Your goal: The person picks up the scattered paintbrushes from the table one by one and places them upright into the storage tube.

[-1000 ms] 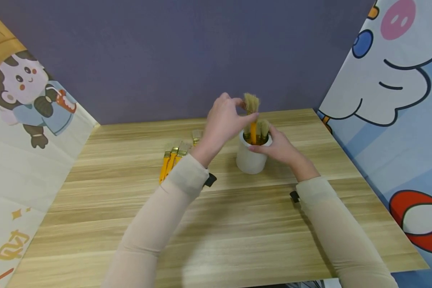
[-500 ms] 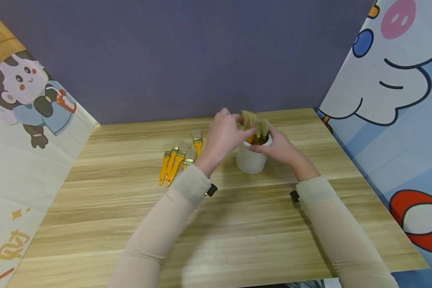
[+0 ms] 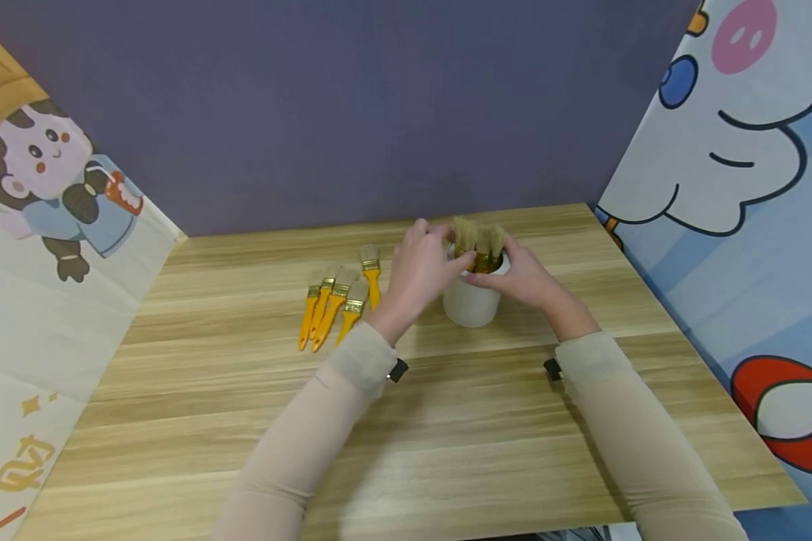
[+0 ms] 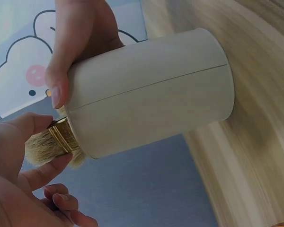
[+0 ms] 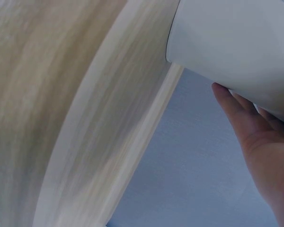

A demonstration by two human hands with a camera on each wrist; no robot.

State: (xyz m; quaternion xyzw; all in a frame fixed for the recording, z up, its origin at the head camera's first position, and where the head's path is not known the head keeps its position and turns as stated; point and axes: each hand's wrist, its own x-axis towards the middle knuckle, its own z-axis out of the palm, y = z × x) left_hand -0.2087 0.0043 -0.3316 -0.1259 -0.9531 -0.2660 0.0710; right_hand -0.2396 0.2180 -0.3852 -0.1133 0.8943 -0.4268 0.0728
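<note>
Right at centre frame, a bit right of the middle, the brush (image 4: 50,142) sits bristles-up at the mouth of the white container (image 3: 471,302), and the left grip (image 3: 421,267) has it pinched by its gold band (image 4: 65,135), thumb one side, finger the other. Over on the right, the right grip (image 3: 522,276) holds the container near its rim, steadying it.

That brush looks light, with a stiff handle and soft bristles; the metal band could be a touch slick, so pinching its two edges seems the sound hold, sparing the bristles. The container looks rigid and smooth, best held around its upper wall.

The head view gives us more brushes (image 3: 491,246) inside, plus five loose brushes (image 3: 337,297) on the surface (image 3: 460,428), left of centre. The left wrist view shows the pinch plainly; the right wrist view catches fingers (image 5: 232,105) against the container's wall, hidden from above.
</note>
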